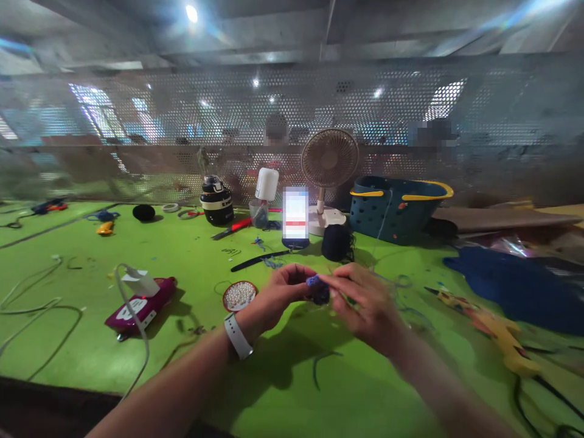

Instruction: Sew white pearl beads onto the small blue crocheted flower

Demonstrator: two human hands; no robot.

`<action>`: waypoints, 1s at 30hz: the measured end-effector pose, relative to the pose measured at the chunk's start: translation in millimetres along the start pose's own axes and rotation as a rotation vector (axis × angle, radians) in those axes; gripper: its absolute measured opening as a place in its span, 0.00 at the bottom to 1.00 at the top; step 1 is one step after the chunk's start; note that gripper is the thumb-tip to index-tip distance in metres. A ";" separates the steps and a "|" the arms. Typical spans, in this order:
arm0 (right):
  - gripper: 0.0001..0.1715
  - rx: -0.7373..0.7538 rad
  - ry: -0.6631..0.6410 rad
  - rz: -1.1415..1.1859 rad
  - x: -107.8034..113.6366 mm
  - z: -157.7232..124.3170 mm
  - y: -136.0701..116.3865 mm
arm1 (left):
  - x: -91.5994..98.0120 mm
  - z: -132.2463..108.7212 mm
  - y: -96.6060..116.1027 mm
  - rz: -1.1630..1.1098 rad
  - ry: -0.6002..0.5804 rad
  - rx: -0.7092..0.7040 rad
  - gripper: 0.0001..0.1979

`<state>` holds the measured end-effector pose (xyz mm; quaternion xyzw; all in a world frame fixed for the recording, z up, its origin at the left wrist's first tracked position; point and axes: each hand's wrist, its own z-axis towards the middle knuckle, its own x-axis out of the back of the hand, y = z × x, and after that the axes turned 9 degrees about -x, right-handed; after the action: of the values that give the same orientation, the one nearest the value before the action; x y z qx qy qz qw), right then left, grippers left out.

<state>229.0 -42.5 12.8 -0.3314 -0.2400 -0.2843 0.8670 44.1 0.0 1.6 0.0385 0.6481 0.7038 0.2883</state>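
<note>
A small purple-blue crocheted piece (319, 292) is held between both hands above the green table. My left hand (278, 295), with a white watch band on its wrist, pinches the piece from the left. My right hand (365, 304) has its fingers closed at the right side of the piece; whether a thin tool is in them is too small to tell. Just left of my left hand is a red-rimmed dish of white beads (239, 295). A dark ball of yarn (336, 243) lies behind the hands, near a lit phone (295, 214).
A fan (329, 159) and a blue basket (395, 210) stand at the back. On the right lies a yellow glue gun (497, 331) beside dark blue material (515, 286). A magenta power strip (141, 307) with white cables is at left. A black bottle (217, 201) stands behind.
</note>
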 end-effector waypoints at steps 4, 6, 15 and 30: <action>0.19 0.095 -0.008 -0.104 -7.4 4.9 -5.1 | -0.5 0.4 -2.8 -0.030 -0.035 -0.010 0.16; 0.14 0.108 0.021 -0.147 -8.4 8.2 -7.7 | -0.4 0.7 -2.7 -0.037 -0.036 -0.011 0.16; 0.07 -0.311 0.045 0.173 2.7 11.6 -8.5 | -4.5 -1.6 6.9 -0.055 -0.043 0.072 0.14; 0.13 -0.646 -0.153 0.543 3.9 15.3 -2.8 | -2.8 -2.3 6.7 -0.129 -0.055 0.196 0.15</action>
<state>226.5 -34.7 26.5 -0.6571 -0.1063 -0.0809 0.7419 43.0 -3.3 8.4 0.0442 0.7067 0.6158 0.3457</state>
